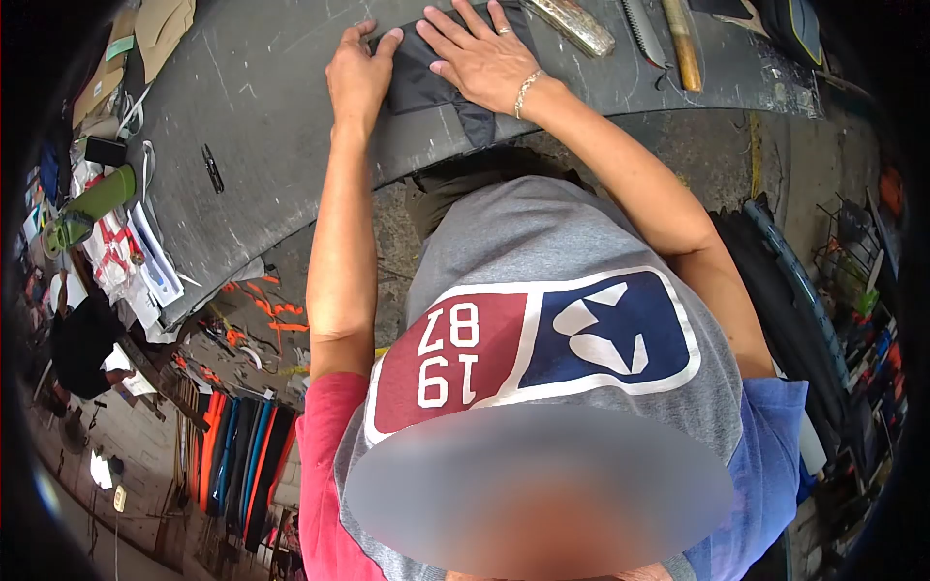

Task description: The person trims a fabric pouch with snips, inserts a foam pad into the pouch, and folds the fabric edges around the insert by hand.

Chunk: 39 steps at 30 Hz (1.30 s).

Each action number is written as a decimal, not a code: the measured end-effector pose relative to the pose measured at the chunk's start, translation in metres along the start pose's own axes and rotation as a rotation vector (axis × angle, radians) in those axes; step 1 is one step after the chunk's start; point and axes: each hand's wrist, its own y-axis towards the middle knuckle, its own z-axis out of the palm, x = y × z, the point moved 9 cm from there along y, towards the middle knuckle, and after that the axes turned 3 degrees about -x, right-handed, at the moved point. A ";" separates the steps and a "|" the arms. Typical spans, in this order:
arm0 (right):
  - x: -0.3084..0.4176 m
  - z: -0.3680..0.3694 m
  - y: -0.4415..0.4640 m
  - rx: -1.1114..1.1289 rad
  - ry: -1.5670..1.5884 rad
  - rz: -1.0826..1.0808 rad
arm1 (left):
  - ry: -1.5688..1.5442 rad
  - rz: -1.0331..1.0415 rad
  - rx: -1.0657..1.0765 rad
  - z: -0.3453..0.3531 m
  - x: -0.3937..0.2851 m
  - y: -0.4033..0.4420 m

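Note:
A folded piece of black fabric (417, 82) lies on the dark work table (262, 107), its lower part reaching the table's near edge. My left hand (360, 77) rests at the left side of the fabric, thumb and fingers apart, with the thumb by its edge. Flat on top of the fabric is my right hand (480, 60), its fingers spread; a ring and a bracelet show on it. Neither hand is seen gripping anything.
A black pen (212, 169) lies on the table at left. Rightward are a wrapped bundle (572, 24), a serrated blade (644, 34) and a wooden-handled tool (682, 44). A green bottle (102, 194) and papers stand far left, near another person (85, 344).

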 end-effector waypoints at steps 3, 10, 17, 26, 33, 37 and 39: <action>0.007 0.009 -0.018 -0.017 -0.108 -0.081 | -0.022 -0.019 0.018 -0.001 0.008 -0.008; 0.003 -0.039 0.004 -0.152 0.087 0.005 | 0.051 0.201 -0.147 0.005 -0.006 0.001; -0.009 0.010 0.003 -0.011 0.042 -0.071 | 0.432 0.212 -0.113 -0.009 -0.055 -0.009; -0.045 0.010 0.021 -0.119 0.066 -0.078 | 0.379 0.522 -0.108 0.046 -0.033 -0.052; 0.027 -0.027 -0.004 -0.116 -0.082 -0.116 | 0.373 0.551 -0.109 0.041 -0.021 -0.038; 0.000 0.003 -0.049 0.016 -0.036 -0.113 | 0.400 0.473 -0.061 0.038 -0.014 -0.042; -0.003 0.003 -0.050 0.048 -0.071 -0.079 | 0.402 0.486 -0.078 0.034 -0.010 -0.046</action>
